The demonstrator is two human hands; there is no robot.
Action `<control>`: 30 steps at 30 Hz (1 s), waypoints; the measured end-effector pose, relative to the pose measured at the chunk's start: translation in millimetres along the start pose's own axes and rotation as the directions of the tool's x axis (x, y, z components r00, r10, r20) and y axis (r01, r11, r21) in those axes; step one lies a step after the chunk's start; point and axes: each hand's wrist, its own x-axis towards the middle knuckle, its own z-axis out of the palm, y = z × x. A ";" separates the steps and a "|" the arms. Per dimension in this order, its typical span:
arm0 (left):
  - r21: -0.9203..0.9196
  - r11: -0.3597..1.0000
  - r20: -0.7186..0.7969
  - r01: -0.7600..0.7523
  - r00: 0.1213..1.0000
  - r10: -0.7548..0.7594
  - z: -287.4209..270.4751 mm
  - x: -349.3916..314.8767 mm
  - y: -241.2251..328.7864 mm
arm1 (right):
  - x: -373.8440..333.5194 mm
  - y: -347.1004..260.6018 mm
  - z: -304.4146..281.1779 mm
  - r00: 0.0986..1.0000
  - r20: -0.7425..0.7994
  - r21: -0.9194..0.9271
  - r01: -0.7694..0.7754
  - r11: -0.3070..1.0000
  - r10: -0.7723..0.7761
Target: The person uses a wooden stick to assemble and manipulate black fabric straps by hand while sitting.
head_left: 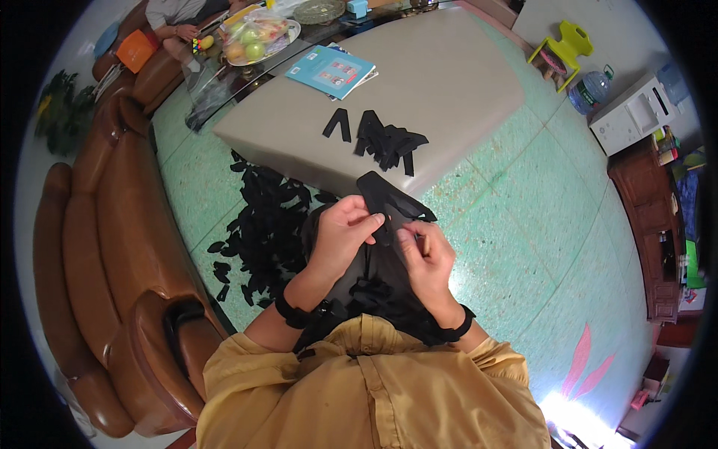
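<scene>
So you've got a black piece (390, 196) pinched in your left hand (345, 236), by the grey bench's (456, 82) near edge. Your right hand (430, 262) is curled narrow beside it, can't tell if it's gripping. Black strips (385, 144) lie farther off, on top.

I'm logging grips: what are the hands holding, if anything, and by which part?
A black cloth piece. The left hand pinches its near left edge; the right hand is at its near side, but its exact grip cannot be told.
</scene>
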 end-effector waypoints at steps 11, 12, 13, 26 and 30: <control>0.308 0.935 0.129 -0.177 0.981 0.144 14.4 -12.8 7.3 | 42.6 9.0 -17.8 0.778 0.523 0.341 -0.565 0.751 0.348; 0.334 0.918 0.092 -0.216 0.976 0.196 14.5 -15.0 5.7 | 39.8 11.7 -16.1 0.783 0.492 0.419 -0.597 0.684 0.381; 0.317 0.920 0.087 -0.231 0.973 0.215 14.6 -17.5 0.4 | 37.6 12.9 -15.0 0.783 0.462 0.496 -0.618 0.610 0.417; 0.409 0.847 0.010 -0.338 0.930 0.367 17.4 -22.4 -5.0 | 25.2 11.9 -1.1 0.809 0.369 0.589 -0.585 0.558 0.458; 0.176 0.965 -0.034 -0.193 0.979 0.202 12.7 -18.5 -12.3 | 25.0 8.0 0.4 0.802 0.363 0.557 -0.595 0.579 0.474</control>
